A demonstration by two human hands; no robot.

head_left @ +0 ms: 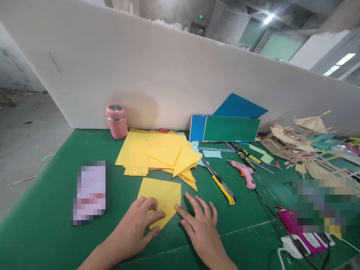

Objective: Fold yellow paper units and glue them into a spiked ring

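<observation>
A yellow sheet of paper [168,193], shaped with a point toward me, lies on the green table. My left hand [139,221] rests on its left and lower part, thumb and index finger apart, the other fingers bent. Along the right edge of the sheet is my right hand [199,221], fingers spread, with one fingertip touching the paper. Just beyond the sheet lies a loose pile of yellow paper pieces [160,148]. A yellow utility knife [221,183] with its blade out lies right of them.
A pink hot glue gun [243,173] trails its cord toward a magenta power strip [303,232]. Green and blue boards [230,129] lean on the white partition [157,75]. A pink flask [116,122] stands back left; wooden stick models [303,142] crowd the right.
</observation>
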